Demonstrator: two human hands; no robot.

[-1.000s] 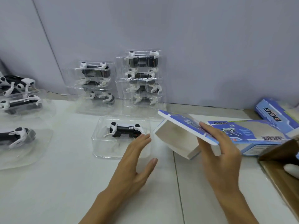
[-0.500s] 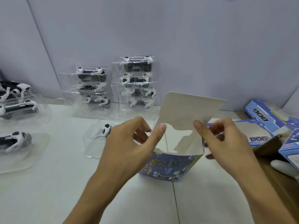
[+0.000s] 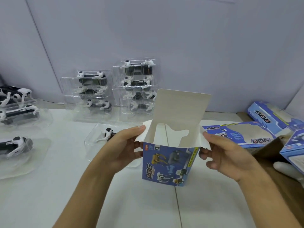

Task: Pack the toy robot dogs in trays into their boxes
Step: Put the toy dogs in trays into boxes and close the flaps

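Box (image 3: 169, 165) now upright and spread wider than half a second back, top lid up, side flaps out. Left hand (image 3: 122, 151) pinching the left flap, right hand (image 3: 227, 155) pinching the right one. Nearest tray (image 3: 98, 148) with dog (image 3: 107, 133) waiting just behind the left hand. Might tear a flap if pulled too hard, or snag the tray's rim going in.
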